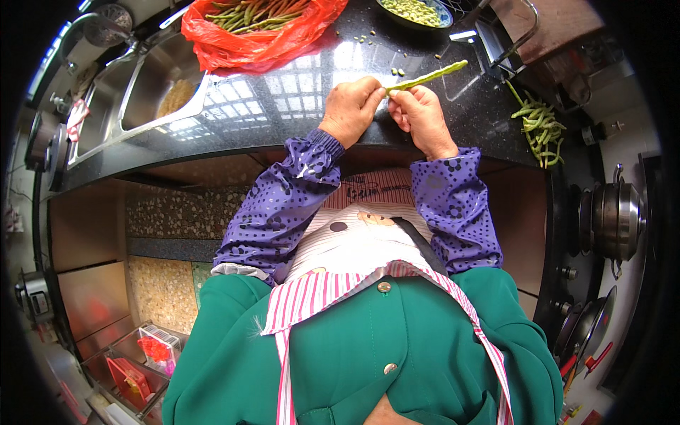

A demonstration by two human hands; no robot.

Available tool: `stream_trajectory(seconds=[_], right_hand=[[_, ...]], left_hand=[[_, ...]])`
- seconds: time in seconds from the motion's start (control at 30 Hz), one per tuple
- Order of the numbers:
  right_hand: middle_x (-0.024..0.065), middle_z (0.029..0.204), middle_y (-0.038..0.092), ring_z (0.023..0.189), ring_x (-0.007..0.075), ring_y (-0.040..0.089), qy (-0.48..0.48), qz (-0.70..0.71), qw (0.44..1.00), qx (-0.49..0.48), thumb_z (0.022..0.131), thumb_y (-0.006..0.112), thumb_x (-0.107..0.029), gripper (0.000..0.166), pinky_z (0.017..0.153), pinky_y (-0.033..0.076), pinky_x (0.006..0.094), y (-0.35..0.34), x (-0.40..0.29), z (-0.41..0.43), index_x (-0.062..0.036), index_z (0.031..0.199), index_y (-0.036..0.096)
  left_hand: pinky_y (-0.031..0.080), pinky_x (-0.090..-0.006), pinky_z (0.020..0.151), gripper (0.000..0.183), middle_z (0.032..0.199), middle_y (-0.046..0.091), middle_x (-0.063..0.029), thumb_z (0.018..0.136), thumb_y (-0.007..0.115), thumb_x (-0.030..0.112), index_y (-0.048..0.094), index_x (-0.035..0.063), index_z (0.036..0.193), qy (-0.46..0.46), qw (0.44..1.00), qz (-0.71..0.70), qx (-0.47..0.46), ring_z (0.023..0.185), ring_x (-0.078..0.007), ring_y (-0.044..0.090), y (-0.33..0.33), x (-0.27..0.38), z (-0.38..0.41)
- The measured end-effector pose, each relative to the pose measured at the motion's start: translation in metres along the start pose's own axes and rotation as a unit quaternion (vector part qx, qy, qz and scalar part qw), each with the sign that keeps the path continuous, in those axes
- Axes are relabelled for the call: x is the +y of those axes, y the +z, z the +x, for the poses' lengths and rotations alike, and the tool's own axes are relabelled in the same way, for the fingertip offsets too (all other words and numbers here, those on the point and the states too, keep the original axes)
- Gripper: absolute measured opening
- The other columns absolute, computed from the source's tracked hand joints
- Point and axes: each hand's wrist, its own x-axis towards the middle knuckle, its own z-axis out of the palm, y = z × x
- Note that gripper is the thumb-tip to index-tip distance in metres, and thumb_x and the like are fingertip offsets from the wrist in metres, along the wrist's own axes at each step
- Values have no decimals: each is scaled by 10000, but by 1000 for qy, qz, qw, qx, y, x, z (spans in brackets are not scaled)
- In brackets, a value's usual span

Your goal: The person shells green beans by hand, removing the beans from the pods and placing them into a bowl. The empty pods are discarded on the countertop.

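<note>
Between both hands, over the front of the black countertop [265, 114], is a long green bean pod [433, 74]. My left hand [351, 109] pinches its near end. Beside it, the thumb and fingers of my right hand [422, 117] grip the same pod, whose far tip points up and to the right. Two loose beans [397, 71] lie just beyond the pod. A red plastic bag [239, 53] of unshelled pods [260, 16] stands at the back left. Shelled beans [411, 11] fill a blue-and-white bowl [449, 20] at the back.
On the right, a pile of green pods [539, 127] lies by the counter's edge. A steel sink [154, 79] is set in at the left. A steel pot [616, 220] and a wok [587, 324] stand along the right side. A wooden board [552, 21] is at the back right.
</note>
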Motion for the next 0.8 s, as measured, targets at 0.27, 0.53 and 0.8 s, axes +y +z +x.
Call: stream_trajectory(seconds=[0.27,0.53,0.8], right_hand=[[-30,631,460,453,9,342,28,53,998,-16,881,518,-172,137,368,252,139,-9,4,6,-58,806,525],[-22,654,458,461,8,349,0,33,999,39,913,515,-187,162,367,241,140,-2,2,5,-51,1001,503],[-29,633,482,445,9,365,-28,35,996,78,901,541,-253,203,368,250,142,6,0,1,-51,917,549]], left_hand=[[450,-297,540,99,665,593,-133,820,605,123,606,30,851,51,997,57,-2,592,-217,605,1,4,-2],[446,-265,508,95,590,577,-76,847,569,99,605,12,842,-44,997,-33,49,525,-138,577,4,-3,2],[454,-316,530,84,625,583,-113,847,530,99,585,36,856,-56,995,-81,34,560,-217,596,1,1,4]])
